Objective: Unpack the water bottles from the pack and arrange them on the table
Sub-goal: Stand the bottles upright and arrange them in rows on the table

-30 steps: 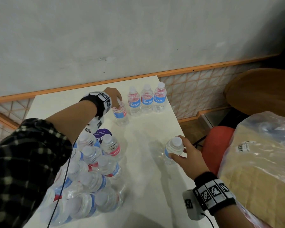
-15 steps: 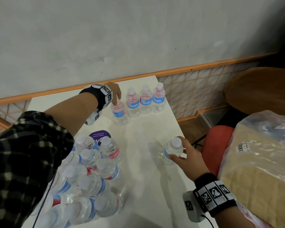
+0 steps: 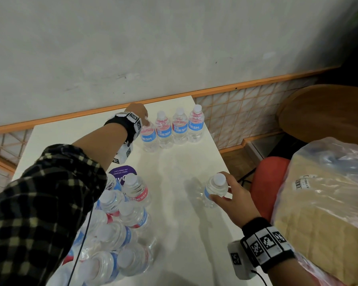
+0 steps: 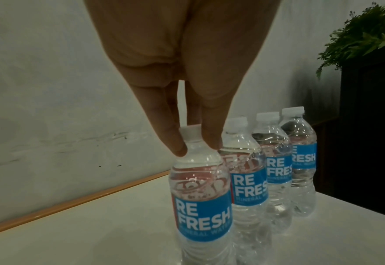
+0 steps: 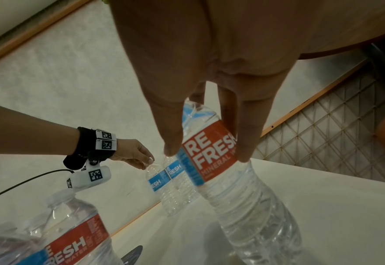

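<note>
Bottles stood in a row at the far edge of the table (image 3: 174, 203), and my left hand (image 3: 137, 112) pinched the neck of the fourth bottle (image 4: 200, 197), upright just beside the other three (image 3: 179, 126). My right hand (image 3: 234, 199) gripped another bottle (image 3: 214, 189) by its shoulder near the table's right edge. More bottles sat packed in the pack (image 3: 116, 234) at my left.

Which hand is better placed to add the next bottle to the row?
Right hand: it already grips a bottle, while the left hand pinches the bottle at the row's end.
</note>
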{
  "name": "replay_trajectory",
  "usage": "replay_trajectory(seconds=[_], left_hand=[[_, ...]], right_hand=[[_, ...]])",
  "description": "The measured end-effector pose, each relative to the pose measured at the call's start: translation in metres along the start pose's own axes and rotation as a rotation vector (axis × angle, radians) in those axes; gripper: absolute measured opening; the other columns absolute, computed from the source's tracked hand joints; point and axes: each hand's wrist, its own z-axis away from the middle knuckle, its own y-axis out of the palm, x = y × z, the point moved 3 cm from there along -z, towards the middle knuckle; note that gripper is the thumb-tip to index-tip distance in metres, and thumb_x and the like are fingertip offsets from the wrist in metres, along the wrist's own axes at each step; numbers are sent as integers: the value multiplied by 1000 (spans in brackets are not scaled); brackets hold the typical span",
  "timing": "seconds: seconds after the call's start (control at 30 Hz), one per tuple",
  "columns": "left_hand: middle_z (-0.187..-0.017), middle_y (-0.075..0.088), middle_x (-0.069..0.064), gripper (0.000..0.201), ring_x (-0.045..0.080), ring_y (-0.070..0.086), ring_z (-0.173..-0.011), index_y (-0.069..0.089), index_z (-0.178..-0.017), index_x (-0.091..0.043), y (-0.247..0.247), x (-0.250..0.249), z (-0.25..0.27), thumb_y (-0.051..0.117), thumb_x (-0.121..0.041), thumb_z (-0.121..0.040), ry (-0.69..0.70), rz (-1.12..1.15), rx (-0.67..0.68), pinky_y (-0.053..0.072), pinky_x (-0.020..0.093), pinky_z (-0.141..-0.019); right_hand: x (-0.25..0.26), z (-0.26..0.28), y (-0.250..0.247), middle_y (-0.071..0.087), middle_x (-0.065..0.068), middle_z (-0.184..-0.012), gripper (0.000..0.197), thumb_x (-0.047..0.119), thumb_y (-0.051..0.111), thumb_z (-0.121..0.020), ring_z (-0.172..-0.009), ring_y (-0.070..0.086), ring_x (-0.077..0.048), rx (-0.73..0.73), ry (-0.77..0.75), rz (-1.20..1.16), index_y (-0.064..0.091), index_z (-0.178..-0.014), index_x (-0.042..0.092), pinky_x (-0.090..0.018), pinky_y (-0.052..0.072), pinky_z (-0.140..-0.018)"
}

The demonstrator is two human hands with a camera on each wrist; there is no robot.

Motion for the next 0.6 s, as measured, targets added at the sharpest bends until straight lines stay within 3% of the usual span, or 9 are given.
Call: replay_trajectory(seconds=[0.23, 0.43, 0.53, 0.6], left_hand=[[-121, 63, 15, 45, 31, 57, -113, 65, -117, 0, -2, -1, 4, 66, -34, -87, 5, -42, 12, 46, 34, -91], [-124, 60, 15, 44, 32, 56, -114, 63, -119, -1, -3, -3, 11, 65, -33, -88, 3, -71, 22, 46, 36, -92], [-126, 47, 15, 55, 34, 52, -109, 54, -119, -4, -11, -13, 26, 69, -41, -82, -30, -198, -25, 46, 38, -80], [-126, 37, 15, 55, 33, 47, -108, 46, -122, -7, -20, -33, 41, 72, -31, -80, 10, -276, -130, 46, 39, -75]], right_hand=[[1, -1, 0, 59, 2, -115, 54, 14, 76, -76, -103, 54, -15, -3, 0, 22, 50, -123, 26, 4, 39, -69], [5, 1, -1, 59, 2, -113, 53, 14, 77, -76, -100, 54, -14, 0, 1, 9, 47, -115, 35, 3, 40, -69], [5, 1, -1, 59, 2, -113, 54, 14, 77, -76, -98, 54, -13, -4, 13, 4, 48, -117, 33, 2, 41, -68], [4, 0, -1, 58, 1, -113, 54, 12, 77, -76, -96, 54, -11, 1, 18, -9, 49, -118, 31, 1, 42, -67]])
